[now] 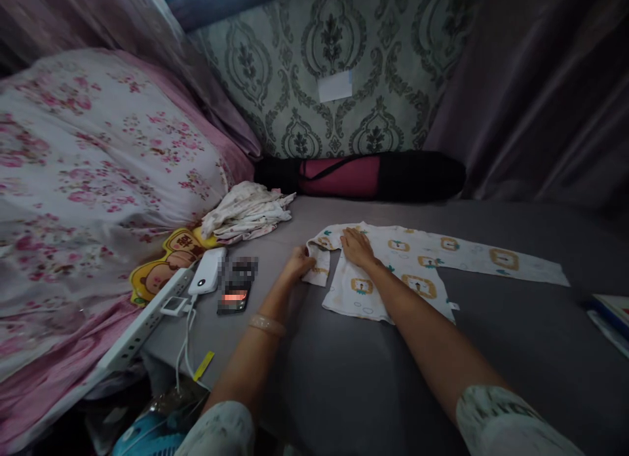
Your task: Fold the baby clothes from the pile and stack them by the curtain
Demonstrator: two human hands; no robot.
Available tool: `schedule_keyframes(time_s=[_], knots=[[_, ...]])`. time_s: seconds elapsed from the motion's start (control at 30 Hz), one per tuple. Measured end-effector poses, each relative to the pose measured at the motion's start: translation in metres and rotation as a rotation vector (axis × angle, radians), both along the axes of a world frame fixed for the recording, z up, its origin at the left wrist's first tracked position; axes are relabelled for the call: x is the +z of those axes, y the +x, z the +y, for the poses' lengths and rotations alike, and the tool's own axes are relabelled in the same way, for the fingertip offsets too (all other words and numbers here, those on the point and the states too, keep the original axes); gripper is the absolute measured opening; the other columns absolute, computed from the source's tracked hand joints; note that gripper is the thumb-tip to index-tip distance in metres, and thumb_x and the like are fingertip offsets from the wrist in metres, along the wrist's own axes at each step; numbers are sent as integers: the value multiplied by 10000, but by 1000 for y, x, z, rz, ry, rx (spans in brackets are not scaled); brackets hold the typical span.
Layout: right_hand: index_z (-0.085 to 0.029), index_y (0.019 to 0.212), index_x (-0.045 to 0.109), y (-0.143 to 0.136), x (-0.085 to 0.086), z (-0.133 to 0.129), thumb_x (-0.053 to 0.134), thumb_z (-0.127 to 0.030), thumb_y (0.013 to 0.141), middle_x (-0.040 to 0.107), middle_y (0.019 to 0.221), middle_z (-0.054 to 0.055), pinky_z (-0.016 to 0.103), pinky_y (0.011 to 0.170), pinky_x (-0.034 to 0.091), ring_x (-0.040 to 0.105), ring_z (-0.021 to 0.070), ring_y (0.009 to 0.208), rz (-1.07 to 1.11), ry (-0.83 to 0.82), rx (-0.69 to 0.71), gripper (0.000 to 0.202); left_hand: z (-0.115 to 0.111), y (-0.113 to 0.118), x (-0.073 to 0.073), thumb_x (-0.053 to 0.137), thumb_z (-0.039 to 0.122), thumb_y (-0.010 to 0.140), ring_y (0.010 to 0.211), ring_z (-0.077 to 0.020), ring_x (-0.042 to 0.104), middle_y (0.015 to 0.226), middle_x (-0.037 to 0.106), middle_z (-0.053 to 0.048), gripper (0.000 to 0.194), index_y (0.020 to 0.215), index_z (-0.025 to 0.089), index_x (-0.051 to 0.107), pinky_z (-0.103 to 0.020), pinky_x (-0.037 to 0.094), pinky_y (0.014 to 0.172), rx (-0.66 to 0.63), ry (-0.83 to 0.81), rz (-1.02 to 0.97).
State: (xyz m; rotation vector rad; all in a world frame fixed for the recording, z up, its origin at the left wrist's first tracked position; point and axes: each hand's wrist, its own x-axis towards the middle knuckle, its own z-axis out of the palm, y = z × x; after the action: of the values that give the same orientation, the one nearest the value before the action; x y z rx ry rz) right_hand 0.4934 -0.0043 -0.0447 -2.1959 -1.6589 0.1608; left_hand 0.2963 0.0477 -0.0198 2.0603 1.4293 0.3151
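Observation:
A small white long-sleeved shirt point(378, 292) printed with tan lion faces lies spread on the grey surface. Its right-hand sleeve stretches out straight to the side, while the left-hand sleeve bends down beside the body. My left hand point(297, 265) has its fingers closed on the edge of that bent sleeve. Near the shoulder of the same side, my right hand point(358, 247) rests flat on the fabric, fingers extended. A small white tag sticks out at the shirt's lower right side.
Crumpled pale clothes point(250, 212) lie at the back left. A phone point(232, 302), a white power bank point(208, 272) and a power strip point(132, 338) with cables sit on the left. A black and maroon long bag point(344, 176) lies along the wall; books point(612, 315) are at far right.

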Motion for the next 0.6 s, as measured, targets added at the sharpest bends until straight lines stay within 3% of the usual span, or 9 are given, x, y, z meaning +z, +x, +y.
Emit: schedule_keyframes(time_s=[0.07,0.17,0.23,0.3,0.43,0.5,0.6], knots=[[-140,1392,466,-2,-2,-1,267,-332,1000,420,1494,102,382,1164,171,316,217,1401,-31,29,-4,479,7,-3,13,553,132,772,782,-177,612,792,651,-27,111,860,169,608,-254,452,661,-14,117,30],[-120,1393,465,-3,-5,-2,266,-321,1000,429,1488,106,379,1162,171,321,219,1398,-57,40,-9,484,21,-13,31,492,106,815,991,-237,580,1009,649,-98,193,964,170,597,-341,439,850,-44,511,148],[-109,1394,464,-3,-5,-2,266,-321,1001,432,1485,108,376,1162,168,319,221,1399,-64,45,-10,488,31,-20,36,455,107,846,1120,-284,520,1155,607,-146,240,1032,165,594,-416,385,952,-41,747,245],[-107,1388,472,-3,-6,-1,268,-321,1003,436,1482,108,379,1160,172,323,225,1395,-66,54,-8,485,40,-29,34,417,114,870,1213,-312,456,1269,553,-162,274,1067,169,600,-469,329,1010,-62,842,349],[-112,1371,491,-3,-6,-1,274,-315,1007,446,1475,108,384,1152,180,334,226,1388,-63,57,-14,470,53,-46,18,455,107,833,1314,-318,377,1359,509,-155,301,1071,177,625,-504,274,1061,-168,681,555],[-118,1368,495,-4,-6,-1,286,-311,1007,450,1472,108,379,1152,174,331,223,1389,-72,60,-18,459,60,-52,13,469,117,817,1291,-311,417,1337,531,-162,352,1138,165,603,-471,328,1035,-107,568,563],[-126,1359,505,-4,-7,-1,296,-306,1005,451,1471,105,384,1149,178,334,226,1386,-80,71,-22,449,73,-52,11,421,122,842,1211,-285,517,1274,582,-187,411,1231,106,550,-385,402,980,82,429,495]])
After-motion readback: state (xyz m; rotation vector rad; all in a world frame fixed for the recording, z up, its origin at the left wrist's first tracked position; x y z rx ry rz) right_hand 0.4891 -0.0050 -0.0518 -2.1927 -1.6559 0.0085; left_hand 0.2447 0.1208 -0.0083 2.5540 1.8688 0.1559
